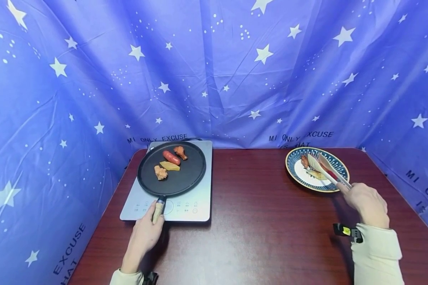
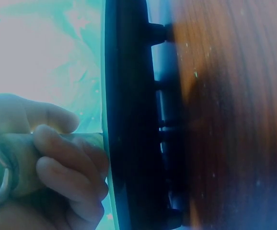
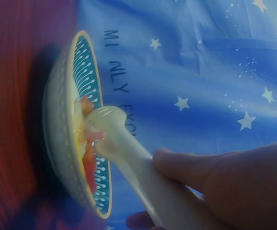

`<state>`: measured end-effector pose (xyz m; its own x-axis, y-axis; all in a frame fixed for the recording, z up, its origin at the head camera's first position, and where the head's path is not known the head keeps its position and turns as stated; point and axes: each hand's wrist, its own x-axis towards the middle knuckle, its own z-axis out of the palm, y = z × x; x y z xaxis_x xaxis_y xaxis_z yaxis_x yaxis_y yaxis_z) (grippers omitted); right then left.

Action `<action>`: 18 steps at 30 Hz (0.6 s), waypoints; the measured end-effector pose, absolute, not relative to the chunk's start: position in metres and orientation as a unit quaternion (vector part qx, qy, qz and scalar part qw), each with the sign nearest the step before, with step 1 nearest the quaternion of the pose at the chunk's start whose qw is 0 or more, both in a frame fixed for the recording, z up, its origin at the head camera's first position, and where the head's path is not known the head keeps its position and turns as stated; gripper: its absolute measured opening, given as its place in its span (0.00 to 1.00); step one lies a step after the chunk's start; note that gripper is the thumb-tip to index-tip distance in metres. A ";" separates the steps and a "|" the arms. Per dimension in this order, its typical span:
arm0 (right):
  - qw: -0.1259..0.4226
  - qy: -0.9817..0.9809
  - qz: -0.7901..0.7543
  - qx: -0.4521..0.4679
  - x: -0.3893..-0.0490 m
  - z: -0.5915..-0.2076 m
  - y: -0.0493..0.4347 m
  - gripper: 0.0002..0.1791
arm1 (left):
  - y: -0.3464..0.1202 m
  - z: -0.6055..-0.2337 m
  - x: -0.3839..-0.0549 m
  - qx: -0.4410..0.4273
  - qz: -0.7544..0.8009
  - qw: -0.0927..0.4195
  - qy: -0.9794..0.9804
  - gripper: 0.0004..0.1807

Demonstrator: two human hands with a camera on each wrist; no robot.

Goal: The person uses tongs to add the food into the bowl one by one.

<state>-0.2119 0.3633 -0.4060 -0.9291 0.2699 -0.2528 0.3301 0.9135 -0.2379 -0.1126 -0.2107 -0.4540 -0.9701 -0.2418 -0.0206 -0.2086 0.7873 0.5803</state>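
My left hand (image 1: 146, 233) grips the light wooden handle (image 1: 158, 211) of a flat black frying pan (image 1: 187, 180). In the pan lie a small drumstick (image 1: 180, 152), a red sausage (image 1: 171, 158), a yellow wedge (image 1: 170, 166) and a light brown fried piece (image 1: 161, 172). My right hand (image 1: 365, 202) holds pale tongs (image 1: 336, 176), their tips down in a blue-patterned plate (image 1: 290, 175). In the right wrist view, the tong head (image 3: 110, 120) is at a pinkish piece (image 3: 97, 135) among other food (image 3: 89, 172); the tongs partly hide the food.
The pan stands on a silver induction cooker (image 1: 201, 206) at the left of the dark red wooden table (image 1: 249, 213). A blue curtain with white stars (image 1: 228, 79) hangs behind and along both sides. The plate sits near the back right edge.
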 end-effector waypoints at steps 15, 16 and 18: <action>0.058 0.981 -0.133 0.131 -0.211 -0.408 0.367 0.43 | -0.212 -0.454 -0.113 0.119 -0.307 0.020 -0.944 0.32; 0.059 0.981 -0.132 0.132 -0.212 -0.408 0.367 0.44 | -0.212 -0.454 -0.113 0.119 -0.307 0.019 -0.944 0.32; 0.060 0.981 -0.131 0.133 -0.213 -0.410 0.366 0.44 | -0.212 -0.454 -0.113 0.119 -0.308 0.019 -0.944 0.32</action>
